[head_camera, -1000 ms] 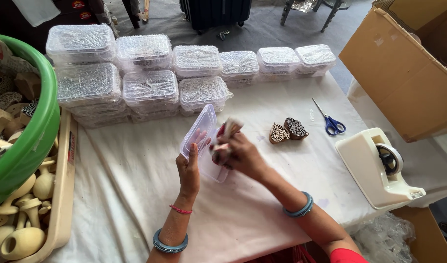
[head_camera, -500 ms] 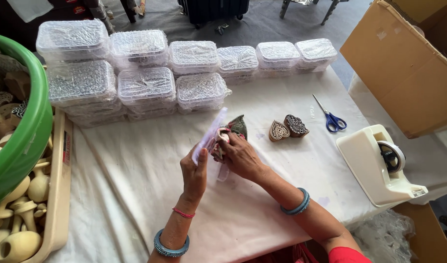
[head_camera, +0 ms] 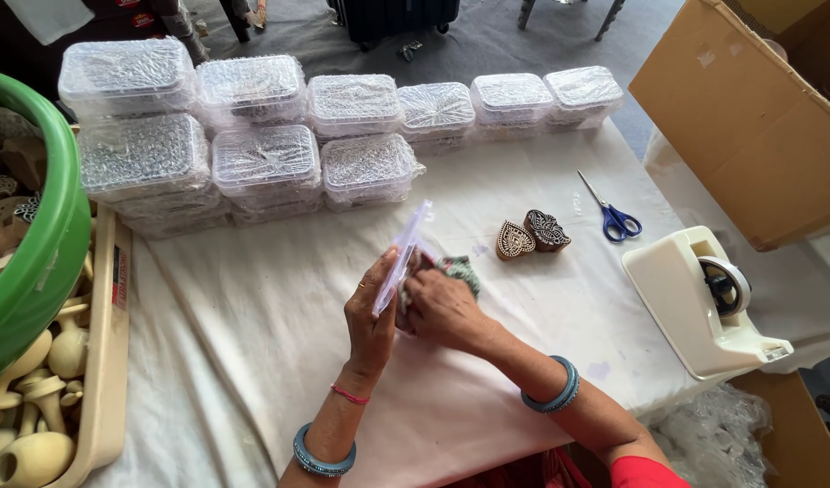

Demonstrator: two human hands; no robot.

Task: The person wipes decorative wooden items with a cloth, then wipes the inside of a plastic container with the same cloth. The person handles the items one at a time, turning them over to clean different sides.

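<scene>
Clear plastic container: held on edge above the white tablecloth, near mid-table, long axis running from lower left up to upper right, open face turned toward the right hand. Largest to smallest from here.

Tablecloth: covers the whole work surface. Stacked lidded containers: two rows at the far edge, well apart from the hands. Green tub and beige tray of wooden pieces: far left. Cardboard box: far right. Tape dispenser: right of the hands, clear of them. Blue-handled scissors: beyond the dispenser. Two carved wooden blocks: just right of the held container, not touching it.

Left hand: closed around the lower edge of the clear plastic container, thumb and fingers pinching it upright. Right hand: curled shut over a patterned green cloth bundle, pressed against the container's open side. Both hands touching the container; right hand nearer the bundle, left nearer the wall.
</scene>
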